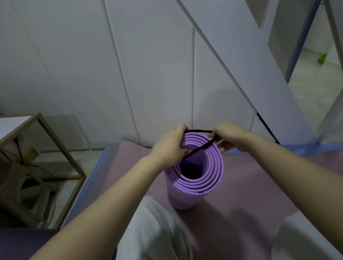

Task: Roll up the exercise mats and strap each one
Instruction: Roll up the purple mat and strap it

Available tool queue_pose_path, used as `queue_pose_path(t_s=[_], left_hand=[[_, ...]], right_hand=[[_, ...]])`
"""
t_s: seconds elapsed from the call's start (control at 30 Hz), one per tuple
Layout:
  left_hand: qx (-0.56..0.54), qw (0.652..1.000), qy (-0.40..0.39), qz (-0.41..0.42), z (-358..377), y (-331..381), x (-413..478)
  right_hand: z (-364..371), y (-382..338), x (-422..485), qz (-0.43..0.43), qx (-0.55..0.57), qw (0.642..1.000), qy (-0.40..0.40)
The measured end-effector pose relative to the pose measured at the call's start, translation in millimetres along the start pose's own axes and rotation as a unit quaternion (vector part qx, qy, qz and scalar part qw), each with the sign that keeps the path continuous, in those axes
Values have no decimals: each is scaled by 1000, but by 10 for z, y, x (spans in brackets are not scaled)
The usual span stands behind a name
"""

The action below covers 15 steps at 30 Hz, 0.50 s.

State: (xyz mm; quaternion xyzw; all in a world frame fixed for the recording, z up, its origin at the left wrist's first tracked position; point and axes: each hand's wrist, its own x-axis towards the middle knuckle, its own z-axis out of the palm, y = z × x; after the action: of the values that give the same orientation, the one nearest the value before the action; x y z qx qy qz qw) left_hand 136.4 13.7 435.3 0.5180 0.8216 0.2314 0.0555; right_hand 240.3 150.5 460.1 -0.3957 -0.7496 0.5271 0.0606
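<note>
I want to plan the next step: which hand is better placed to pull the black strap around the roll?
Probably the right hand: it pinches the black strap beside the rim and looks free to pull. The left hand grips the rim of the purple roll, steadying it.

A gold-framed table (39,120) with a white top (0,126) was seen at the left edge. Behind it, and running away to its right, a white panelled wall (78,65) was shown. Dark cables (19,151) were seen hanging within its open frame, and a pale plastic object (32,189), too dim to be identified, was lodged under it on the light floor (51,161). Far to its right, a white slanted frame (242,51) was leaned across the wall, and a small green item (322,58) was glimpsed beyond that.
</note>
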Motion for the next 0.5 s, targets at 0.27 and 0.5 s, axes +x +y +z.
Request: queue_pose_path(t_s=[0.27,0.5], left_hand=[[41,998,1,54,39,50,6],[36,998,28,-44,-66,-162,243]], right_hand=[[-27,151,131,42,-12,999,1],[125,181,237,-48,90,995,6]])
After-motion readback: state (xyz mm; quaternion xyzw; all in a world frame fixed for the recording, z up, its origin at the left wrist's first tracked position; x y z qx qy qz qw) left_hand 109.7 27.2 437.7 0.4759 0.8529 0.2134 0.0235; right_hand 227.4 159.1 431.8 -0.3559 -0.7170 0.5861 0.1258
